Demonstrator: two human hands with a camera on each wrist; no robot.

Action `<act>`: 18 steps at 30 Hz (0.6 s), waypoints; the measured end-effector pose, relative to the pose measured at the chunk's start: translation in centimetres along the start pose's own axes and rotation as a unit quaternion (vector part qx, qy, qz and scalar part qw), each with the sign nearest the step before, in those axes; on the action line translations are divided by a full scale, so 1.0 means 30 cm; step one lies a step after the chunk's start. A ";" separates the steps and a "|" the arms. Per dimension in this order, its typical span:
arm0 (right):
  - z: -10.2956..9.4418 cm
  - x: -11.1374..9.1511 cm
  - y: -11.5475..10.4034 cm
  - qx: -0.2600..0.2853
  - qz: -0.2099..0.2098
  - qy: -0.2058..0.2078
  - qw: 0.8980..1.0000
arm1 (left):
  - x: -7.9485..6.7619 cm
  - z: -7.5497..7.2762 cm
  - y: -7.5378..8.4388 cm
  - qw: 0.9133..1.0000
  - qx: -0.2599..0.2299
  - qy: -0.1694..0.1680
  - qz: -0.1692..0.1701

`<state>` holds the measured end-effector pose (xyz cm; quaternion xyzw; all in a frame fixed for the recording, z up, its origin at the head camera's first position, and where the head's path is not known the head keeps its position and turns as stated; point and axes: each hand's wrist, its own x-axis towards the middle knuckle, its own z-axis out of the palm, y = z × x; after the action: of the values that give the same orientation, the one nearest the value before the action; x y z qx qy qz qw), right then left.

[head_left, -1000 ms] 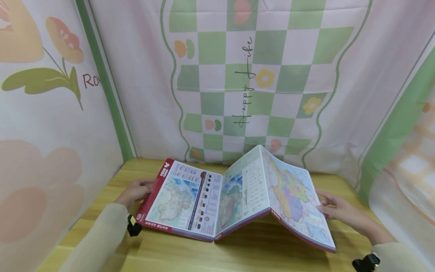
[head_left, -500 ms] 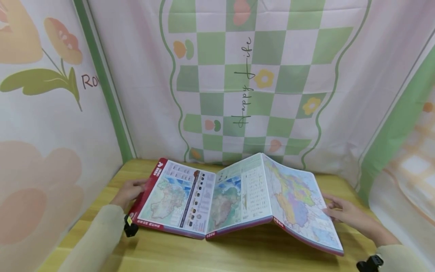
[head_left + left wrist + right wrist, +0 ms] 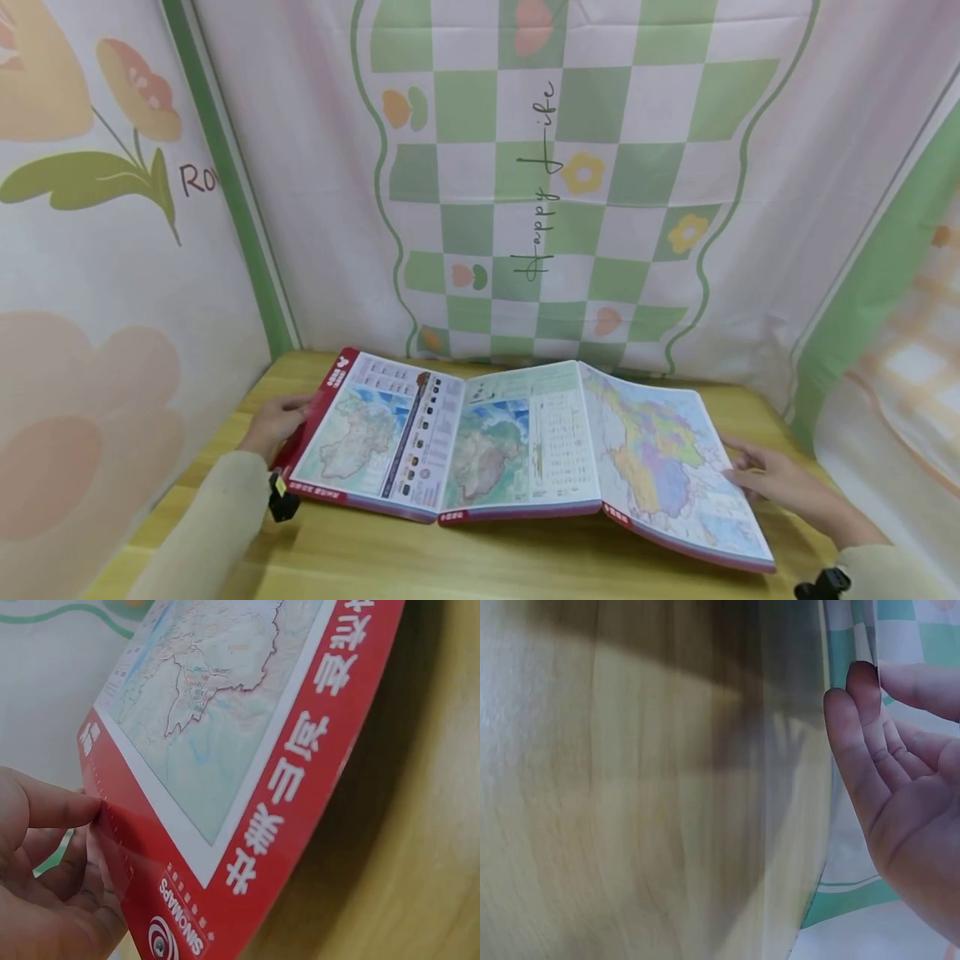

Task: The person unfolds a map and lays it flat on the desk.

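Note:
A folding map with several printed panels stretches across the wooden table in the head view. Its left edge is a red border with white lettering, lifted off the table. My left hand pinches that border, thumb on the printed face and fingers behind. At the far right edge, my right hand pinches the map between thumb and fingers. The right wrist view catches the sheet nearly edge-on, with the other fingers extended below it. Between the middle and right panels a low fold rises from the table.
The table has a wood-grain top. A curtain with a green checked print hangs right behind its back edge. Printed fabric walls stand at the left and right. Small black cameras are worn at both wrists.
My hands have moved apart, the left one leftward and the right one rightward. The map has spread wider, and its peaked fold has dropped much lower.

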<state>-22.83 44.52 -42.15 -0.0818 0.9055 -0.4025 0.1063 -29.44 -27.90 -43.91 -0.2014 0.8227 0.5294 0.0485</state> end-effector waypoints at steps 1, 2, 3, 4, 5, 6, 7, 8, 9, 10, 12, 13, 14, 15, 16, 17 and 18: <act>-0.018 0.000 -0.014 -0.004 0.007 -0.001 1.000 | 0.009 0.004 -0.013 1.000 -0.004 0.000 -0.002; -0.037 0.000 -0.029 -0.008 0.013 -0.004 1.000 | 0.018 0.008 -0.024 1.000 -0.008 -0.001 -0.003; -0.055 0.001 -0.043 -0.012 0.019 -0.004 1.000 | 0.027 0.013 -0.036 1.000 -0.012 -0.001 -0.005; -0.056 0.003 -0.038 -0.015 0.021 -0.002 1.000 | 0.029 0.010 -0.038 1.000 -0.009 0.001 -0.004; -0.057 0.005 -0.032 -0.021 0.021 0.002 1.000 | 0.030 0.008 -0.041 1.000 -0.005 0.005 -0.005; -0.056 0.007 -0.026 -0.027 0.023 0.007 0.999 | 0.029 0.006 -0.043 1.000 -0.001 0.008 -0.004; -0.055 0.010 -0.021 -0.032 0.024 0.013 0.999 | 0.028 0.004 -0.044 1.000 0.001 0.008 -0.005; -0.053 0.012 -0.016 -0.038 0.025 0.018 0.999 | 0.029 0.001 -0.047 1.000 0.004 0.009 -0.003; -0.052 0.014 -0.011 -0.042 0.028 0.023 0.998 | 0.029 -0.001 -0.049 1.000 0.005 0.011 -0.005; -0.049 0.015 -0.006 -0.049 0.030 0.027 0.998 | 0.028 -0.003 -0.050 1.000 0.008 0.014 -0.005; -0.045 0.020 0.001 -0.056 0.036 0.034 0.997 | 0.027 -0.006 -0.053 1.000 0.007 0.015 -0.005; -0.044 0.022 0.004 -0.061 0.037 0.035 0.997 | 0.027 -0.007 -0.055 1.000 0.005 0.015 -0.006; -0.043 0.025 0.006 -0.065 0.039 0.033 0.997 | 0.026 -0.007 -0.056 1.000 0.001 0.016 -0.005; -0.042 0.027 0.008 -0.068 0.041 0.034 0.996 | 0.026 -0.007 -0.057 1.000 -0.001 0.016 -0.003; -0.040 0.029 0.010 -0.075 0.042 0.033 0.996 | 0.026 -0.007 -0.059 1.000 -0.001 0.015 -0.001; -0.038 0.031 0.010 -0.081 0.042 0.032 0.995 | 0.027 -0.007 -0.061 1.000 -0.004 0.013 -0.002; -0.037 0.032 0.010 -0.088 0.042 0.031 0.995 | 0.026 -0.006 -0.062 1.000 -0.002 0.012 0.000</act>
<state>-24.07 45.29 -41.77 -0.0402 0.9428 -0.3191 0.0878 -29.42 -28.96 -45.66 -0.2077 0.8224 0.5282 0.0381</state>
